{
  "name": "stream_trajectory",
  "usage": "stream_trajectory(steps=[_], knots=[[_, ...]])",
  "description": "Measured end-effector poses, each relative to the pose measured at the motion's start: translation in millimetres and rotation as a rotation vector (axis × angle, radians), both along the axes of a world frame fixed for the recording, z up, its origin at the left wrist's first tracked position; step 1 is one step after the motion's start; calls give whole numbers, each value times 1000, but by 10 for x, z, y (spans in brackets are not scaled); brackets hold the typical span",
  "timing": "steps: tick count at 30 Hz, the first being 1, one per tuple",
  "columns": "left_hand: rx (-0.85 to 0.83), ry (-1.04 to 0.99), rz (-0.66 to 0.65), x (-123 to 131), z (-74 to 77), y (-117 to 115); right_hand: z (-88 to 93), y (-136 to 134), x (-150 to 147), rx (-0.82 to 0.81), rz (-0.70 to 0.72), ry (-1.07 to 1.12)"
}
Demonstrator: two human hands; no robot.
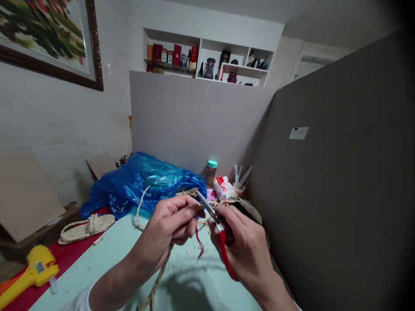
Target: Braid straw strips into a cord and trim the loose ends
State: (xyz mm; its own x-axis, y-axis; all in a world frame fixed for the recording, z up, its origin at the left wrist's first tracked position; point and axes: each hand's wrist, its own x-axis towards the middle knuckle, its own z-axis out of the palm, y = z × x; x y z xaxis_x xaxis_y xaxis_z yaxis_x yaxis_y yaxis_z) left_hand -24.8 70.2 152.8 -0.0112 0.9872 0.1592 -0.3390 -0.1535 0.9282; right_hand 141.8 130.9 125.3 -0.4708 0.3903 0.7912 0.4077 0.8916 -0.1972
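My left hand (171, 226) is closed in a pinch on a braided straw rope (158, 280) that trails down over the pale green tabletop (106, 255). A thin red thread (199, 242) hangs from the pinched spot. My right hand (241, 246) is wrapped round the red handles of a pair of scissors (212, 216). The scissor blades point up and left and meet the rope end right beside my left fingertips.
A blue plastic bag (142, 181) lies behind my hands, with a woven straw sandal (86, 228) to its left. A yellow glue gun (30, 270) rests on red cloth. A teal-capped bottle (210, 172), a red-white packet (224, 188) and a cup of sticks (240, 179) stand by grey partitions.
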Motion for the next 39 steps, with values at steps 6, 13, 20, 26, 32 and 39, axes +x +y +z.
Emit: stream_trajectory(steps=[6, 13, 20, 26, 32, 39], knots=[[13, 41, -2, 47, -5, -104, 23, 25, 91, 210, -207, -140], [-28, 58, -40, 113, -26, -151, 114, 93, 243, 66, -252, -172], [-37, -11, 13, 127, 22, -208, 182, -15, 315, 44, -181, -70], [-30, -43, -1, 105, 62, -243, 118, -81, 198, 273, -253, -143], [37, 36, 35, 92, 69, -313, 95, -83, 130, 379, -301, -129], [58, 153, 69, 105, 68, -349, 59, -91, 111, 373, -253, -93]])
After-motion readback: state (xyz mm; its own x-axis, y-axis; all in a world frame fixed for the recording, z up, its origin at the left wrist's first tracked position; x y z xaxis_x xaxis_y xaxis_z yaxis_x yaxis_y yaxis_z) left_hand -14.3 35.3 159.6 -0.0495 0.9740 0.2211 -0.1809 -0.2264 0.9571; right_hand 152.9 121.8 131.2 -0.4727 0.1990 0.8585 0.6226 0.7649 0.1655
